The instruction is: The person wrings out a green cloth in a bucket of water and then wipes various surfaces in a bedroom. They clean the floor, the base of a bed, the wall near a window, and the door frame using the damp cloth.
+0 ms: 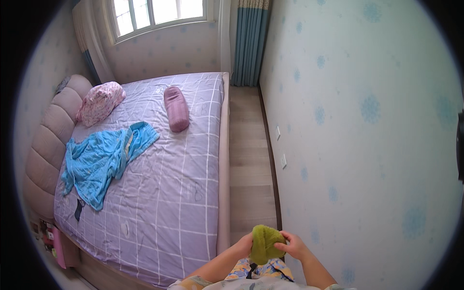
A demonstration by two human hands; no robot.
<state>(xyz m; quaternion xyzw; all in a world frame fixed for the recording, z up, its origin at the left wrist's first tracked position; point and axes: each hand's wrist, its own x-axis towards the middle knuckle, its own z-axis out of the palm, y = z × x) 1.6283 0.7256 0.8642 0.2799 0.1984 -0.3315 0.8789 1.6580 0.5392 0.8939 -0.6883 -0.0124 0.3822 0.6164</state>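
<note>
A fluffy olive-green plush item (266, 244), rounded with a thick rolled edge along its left side, is held up in front of my body. I cannot tell its exact kind. My left hand (245, 245) grips its left edge, with the fingers partly hidden behind it. On the opposite side, my right hand (294, 245) pinches it, the thumb lying across its front. Below it show my yellow and blue patterned clothes (278, 270) and a dark strap (252, 270).
To my left is a bed (159, 193) with a lilac checked sheet. On it lie a blue garment (99, 157), a pink patterned pillow (101, 102), a mauve bolster (176, 108) and a dark eye mask (78, 210). A narrow wooden floor strip (251, 169) separates bed and wall (357, 159).
</note>
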